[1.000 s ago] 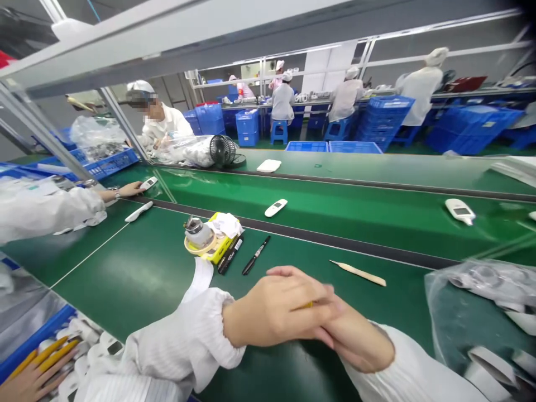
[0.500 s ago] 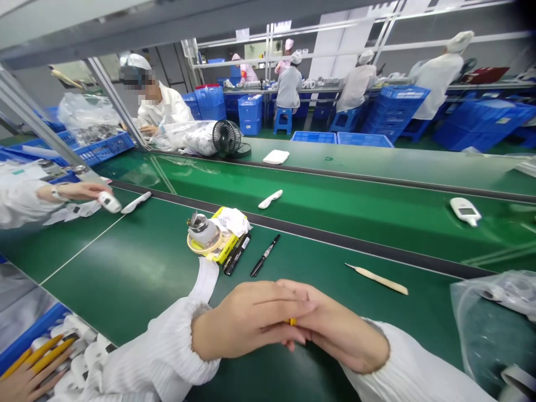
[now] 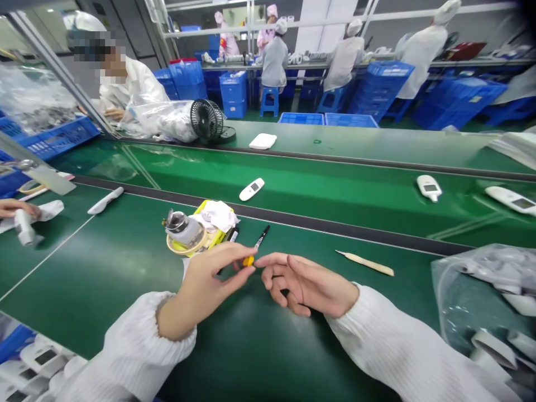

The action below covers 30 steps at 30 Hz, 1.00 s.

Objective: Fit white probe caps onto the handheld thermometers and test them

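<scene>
Between thumb and fingertips, my left hand (image 3: 211, 273) pinches a small orange-yellow piece (image 3: 248, 261), which looks like a rolled finger cot. My right hand (image 3: 304, 281) is beside it, its index finger stretched toward the piece and the other fingers loosely curled and apart. I cannot tell whether that index fingertip touches it. Behind my hands lies a black marker (image 3: 263, 237), its lower part hidden by my left hand. A metal-topped bottle (image 3: 183, 228) stands within a tape roll (image 3: 170, 245), beside crumpled white tissue (image 3: 218, 215). A pale-handled pointed tool (image 3: 371, 264) rests to the right.
White handheld devices lie on the green belt (image 3: 335, 204), including one thermometer-like unit (image 3: 429, 188). A clear bag of white shells (image 3: 450, 290) is at right. White housings (image 3: 37, 363) fill the lower left. A co-worker's hand (image 3: 19, 209) holds a white part at far left.
My hands were clasped over each other with a bit of yellow showing; they have come apart, the left pinching the piece. My view has shifted, and the belt devices have moved left.
</scene>
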Tool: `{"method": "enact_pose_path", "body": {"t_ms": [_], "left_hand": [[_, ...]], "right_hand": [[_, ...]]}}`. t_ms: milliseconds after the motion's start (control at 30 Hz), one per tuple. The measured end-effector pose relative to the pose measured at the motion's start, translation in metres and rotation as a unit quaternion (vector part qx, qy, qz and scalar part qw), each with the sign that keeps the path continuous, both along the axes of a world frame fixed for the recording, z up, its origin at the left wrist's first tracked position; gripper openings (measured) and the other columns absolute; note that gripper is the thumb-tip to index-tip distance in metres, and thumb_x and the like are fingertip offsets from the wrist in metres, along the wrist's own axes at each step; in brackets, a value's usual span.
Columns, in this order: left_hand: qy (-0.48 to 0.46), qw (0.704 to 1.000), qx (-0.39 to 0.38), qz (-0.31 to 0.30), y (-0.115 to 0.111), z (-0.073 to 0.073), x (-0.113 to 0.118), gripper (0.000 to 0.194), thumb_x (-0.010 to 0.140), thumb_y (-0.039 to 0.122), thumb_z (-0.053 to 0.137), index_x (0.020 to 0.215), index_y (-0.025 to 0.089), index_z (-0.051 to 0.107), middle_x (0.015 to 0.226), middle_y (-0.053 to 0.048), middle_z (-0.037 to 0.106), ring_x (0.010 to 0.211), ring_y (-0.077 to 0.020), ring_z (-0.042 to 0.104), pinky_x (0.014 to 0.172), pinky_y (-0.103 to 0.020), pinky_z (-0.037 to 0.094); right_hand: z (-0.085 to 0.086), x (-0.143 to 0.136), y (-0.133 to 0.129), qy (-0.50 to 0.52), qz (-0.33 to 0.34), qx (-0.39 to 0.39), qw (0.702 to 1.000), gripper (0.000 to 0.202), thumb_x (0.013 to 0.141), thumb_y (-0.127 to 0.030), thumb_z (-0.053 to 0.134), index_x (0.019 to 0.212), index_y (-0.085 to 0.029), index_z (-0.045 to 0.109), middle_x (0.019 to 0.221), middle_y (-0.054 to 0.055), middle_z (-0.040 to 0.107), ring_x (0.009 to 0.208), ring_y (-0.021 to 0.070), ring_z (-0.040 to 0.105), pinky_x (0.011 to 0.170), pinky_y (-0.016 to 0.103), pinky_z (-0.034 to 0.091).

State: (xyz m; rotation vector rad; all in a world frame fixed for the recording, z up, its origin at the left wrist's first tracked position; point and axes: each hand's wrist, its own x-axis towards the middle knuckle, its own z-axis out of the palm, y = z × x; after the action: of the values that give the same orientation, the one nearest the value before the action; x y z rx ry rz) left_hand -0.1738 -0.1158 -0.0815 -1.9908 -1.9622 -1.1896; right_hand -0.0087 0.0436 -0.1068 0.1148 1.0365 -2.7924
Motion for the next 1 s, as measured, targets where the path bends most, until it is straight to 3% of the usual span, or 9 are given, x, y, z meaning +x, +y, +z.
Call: {"method": "enact_pose_path", "body": {"t_ms": [200, 300, 367, 433, 500, 567, 633, 800, 1000], "left_hand": [[0.169, 0.980, -0.074, 0.074, 0.024, -0.056, -0.023, 0.018, 0.093, 0.008, 0.055, 0.097, 0.012, 0.072, 0.094, -0.013, 0.076, 0.085, -0.0262, 0.071, 0.077, -0.042, 0.054], [0.218, 0.967, -0.097, 0.088, 0.023, -0.056, -0.021, 0.018, 0.089, 0.006, 0.060, 0.103, 0.012, 0.071, 0.108, -0.017, 0.073, 0.098, -0.0293, 0.069, 0.082, -0.044, 0.053], [0.241, 0.963, -0.089, 0.083, 0.015, -0.033, -0.024, 0.023, 0.090, 0.011, 0.063, 0.111, 0.016, 0.069, 0.122, -0.016, 0.069, 0.111, -0.0285, 0.065, 0.090, -0.043, 0.052], [0.244, 0.963, -0.064, 0.097, 0.004, 0.004, -0.038, 0.024, 0.094, 0.019, 0.060, 0.116, 0.018, 0.067, 0.129, -0.015, 0.065, 0.119, -0.0270, 0.060, 0.098, -0.043, 0.049], [0.193, 0.965, -0.038, 0.171, -0.003, 0.045, -0.065, 0.022, 0.096, 0.026, 0.056, 0.112, 0.020, 0.069, 0.126, -0.013, 0.066, 0.117, -0.0263, 0.060, 0.101, -0.044, 0.047], [0.076, 0.960, -0.128, 0.235, 0.000, 0.074, -0.099, 0.027, 0.095, 0.036, 0.053, 0.109, 0.019, 0.070, 0.118, -0.010, 0.068, 0.107, -0.0254, 0.063, 0.096, -0.041, 0.048], [-0.006, 0.945, -0.264, 0.195, 0.012, 0.084, -0.132, 0.034, 0.091, 0.041, 0.055, 0.107, 0.015, 0.070, 0.111, -0.012, 0.071, 0.100, -0.0262, 0.064, 0.093, -0.040, 0.049], [-0.064, 0.902, -0.426, 0.037, 0.049, 0.052, -0.172, 0.041, 0.073, 0.047, 0.073, 0.098, 0.015, 0.075, 0.097, -0.006, 0.077, 0.082, -0.0197, 0.067, 0.076, -0.028, 0.052], [-0.049, 0.867, -0.493, -0.045, 0.075, 0.022, -0.174, 0.033, 0.080, 0.042, 0.076, 0.094, 0.013, 0.069, 0.073, 0.002, 0.065, 0.061, -0.0114, 0.057, 0.062, -0.027, 0.049]], "right_hand": [[-0.009, -0.010, 0.007, -0.013, -0.052, 0.075, 0.996, 0.035, 0.081, -0.045, 0.077, 0.095, -0.014, 0.066, 0.074, 0.000, 0.060, 0.055, 0.0056, 0.052, 0.041, 0.014, 0.037], [-0.006, -0.025, 0.010, -0.044, -0.084, 0.182, 0.979, 0.033, 0.082, -0.045, 0.075, 0.087, -0.014, 0.063, 0.067, -0.002, 0.057, 0.054, 0.0049, 0.048, 0.045, 0.016, 0.036], [-0.006, -0.044, 0.014, -0.036, -0.092, 0.276, 0.956, 0.038, 0.082, -0.050, 0.072, 0.091, -0.014, 0.064, 0.070, -0.001, 0.058, 0.056, 0.0076, 0.050, 0.047, 0.019, 0.037], [-0.007, -0.069, 0.019, -0.015, -0.126, 0.348, 0.929, 0.036, 0.078, -0.048, 0.075, 0.091, -0.015, 0.066, 0.073, 0.000, 0.057, 0.060, 0.0102, 0.050, 0.050, 0.023, 0.037], [-0.011, -0.097, 0.025, 0.006, -0.178, 0.372, 0.911, 0.027, 0.071, -0.036, 0.081, 0.085, -0.017, 0.067, 0.077, -0.001, 0.055, 0.065, 0.0106, 0.045, 0.057, 0.025, 0.037], [-0.012, -0.123, 0.028, 0.034, -0.222, 0.362, 0.905, 0.029, 0.063, -0.028, 0.087, 0.082, -0.018, 0.067, 0.085, -0.001, 0.052, 0.070, 0.0108, 0.041, 0.065, 0.026, 0.037], [-0.009, -0.139, 0.029, 0.073, -0.240, 0.334, 0.909, 0.038, 0.056, -0.033, 0.091, 0.080, -0.019, 0.065, 0.085, -0.002, 0.048, 0.071, 0.0107, 0.039, 0.067, 0.026, 0.036], [0.017, -0.130, 0.025, 0.204, -0.173, 0.217, 0.939, 0.066, 0.056, -0.079, 0.075, 0.060, -0.021, 0.045, 0.063, -0.006, 0.038, 0.055, 0.0083, 0.035, 0.054, 0.025, 0.029], [0.040, -0.106, 0.016, 0.297, -0.105, 0.136, 0.939, 0.071, 0.055, -0.073, 0.082, 0.050, -0.020, 0.035, 0.054, -0.007, 0.032, 0.048, 0.0065, 0.032, 0.049, 0.025, 0.032]]}}
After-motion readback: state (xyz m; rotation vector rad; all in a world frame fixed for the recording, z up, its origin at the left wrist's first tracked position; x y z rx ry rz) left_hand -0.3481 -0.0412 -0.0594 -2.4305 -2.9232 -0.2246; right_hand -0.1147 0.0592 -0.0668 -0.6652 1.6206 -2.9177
